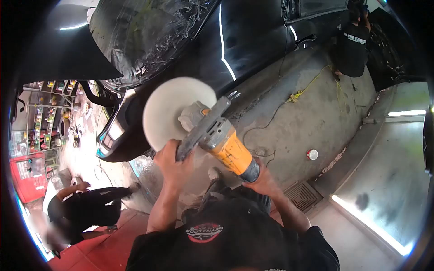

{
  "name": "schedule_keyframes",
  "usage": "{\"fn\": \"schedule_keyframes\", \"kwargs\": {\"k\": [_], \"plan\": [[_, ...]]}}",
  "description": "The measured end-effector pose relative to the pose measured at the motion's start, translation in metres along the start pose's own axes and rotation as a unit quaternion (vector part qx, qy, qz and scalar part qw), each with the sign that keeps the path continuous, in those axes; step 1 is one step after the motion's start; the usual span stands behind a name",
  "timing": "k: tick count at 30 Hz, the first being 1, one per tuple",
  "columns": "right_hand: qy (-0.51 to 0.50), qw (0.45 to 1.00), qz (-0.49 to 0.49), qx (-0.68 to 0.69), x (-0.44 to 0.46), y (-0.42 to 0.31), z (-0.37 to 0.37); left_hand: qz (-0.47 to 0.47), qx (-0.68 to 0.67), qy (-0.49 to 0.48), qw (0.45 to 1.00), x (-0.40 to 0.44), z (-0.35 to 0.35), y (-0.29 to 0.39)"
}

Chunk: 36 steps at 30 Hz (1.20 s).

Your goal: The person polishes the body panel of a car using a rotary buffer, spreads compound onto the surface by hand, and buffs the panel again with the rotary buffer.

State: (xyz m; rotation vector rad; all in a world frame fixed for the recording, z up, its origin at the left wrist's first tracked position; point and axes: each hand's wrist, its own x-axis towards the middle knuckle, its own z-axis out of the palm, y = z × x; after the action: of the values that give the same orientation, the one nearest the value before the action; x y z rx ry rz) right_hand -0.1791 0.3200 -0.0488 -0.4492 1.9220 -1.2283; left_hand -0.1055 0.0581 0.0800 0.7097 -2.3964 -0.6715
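Observation:
A yellow and black polisher (233, 153) with a wide, round, off-white pad (162, 113) is held up in front of me by both hands. My left hand (174, 159) is closed around the grey bar handle (204, 128) near the head. My right hand (261, 180) wraps the black rear end of the body, its fingers partly hidden. Behind the pad stands a glossy black car (248, 40); I cannot tell whether the pad touches it. Plastic film (149, 40) covers the car's glass.
A yellow cord (312, 86) joins a dark cable on the concrete floor (312, 117). A small white tub (312, 154) and a floor drain grate (302, 195) lie right. One person (355, 45) works by the car; another (90, 207) is at left, near shelves (49, 108).

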Motion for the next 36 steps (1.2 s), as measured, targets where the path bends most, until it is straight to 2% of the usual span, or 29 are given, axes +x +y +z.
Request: {"fn": "schedule_keyframes", "kwargs": {"k": [2,5,8,11,14,18,23,24,27,28,31,33,36], "plan": [[-0.018,1.000,0.003,0.020,-0.001,0.014,0.006,0.044,-0.007,-0.029,0.999,0.009,0.010,0.009],[0.022,0.998,0.047,0.038,-0.003,0.027,-0.004,0.138,-0.032,-0.064,0.988,0.034,0.053,0.033],[0.115,0.981,0.109,0.109,0.004,0.026,-0.036,0.231,-0.038,-0.054,0.971,0.073,0.120,0.060],[0.193,0.966,0.002,0.171,0.042,0.076,-0.074,0.252,-0.073,-0.064,0.963,0.120,0.194,0.102],[0.172,0.950,0.016,0.259,0.069,0.057,-0.131,0.265,-0.075,-0.066,0.959,0.161,0.254,0.142],[0.182,0.934,0.014,0.306,0.092,0.063,-0.159,0.283,-0.075,-0.075,0.953,0.190,0.284,0.177],[0.173,0.945,0.040,0.274,0.081,0.081,-0.112,0.264,-0.123,-0.101,0.951,0.153,0.241,0.121],[0.184,0.970,0.046,0.150,0.073,0.108,-0.093,0.254,-0.109,-0.111,0.955,0.133,0.219,0.103],[0.139,0.978,0.012,0.152,0.036,0.113,-0.009,0.230,-0.100,-0.101,0.963,0.070,0.154,0.038],[0.130,0.979,0.003,0.159,0.021,0.104,0.021,0.191,-0.083,-0.142,0.968,0.048,0.118,0.022],[0.086,0.987,-0.003,0.135,-0.009,0.097,0.092,0.202,-0.003,-0.100,0.974,-0.011,0.043,-0.030],[0.017,0.988,0.032,0.151,-0.021,0.096,0.122,0.205,0.016,-0.100,0.973,-0.042,0.007,-0.058],[-0.005,0.988,0.019,0.152,-0.029,0.079,0.134,0.218,0.033,-0.100,0.970,-0.049,-0.009,-0.052]]}}
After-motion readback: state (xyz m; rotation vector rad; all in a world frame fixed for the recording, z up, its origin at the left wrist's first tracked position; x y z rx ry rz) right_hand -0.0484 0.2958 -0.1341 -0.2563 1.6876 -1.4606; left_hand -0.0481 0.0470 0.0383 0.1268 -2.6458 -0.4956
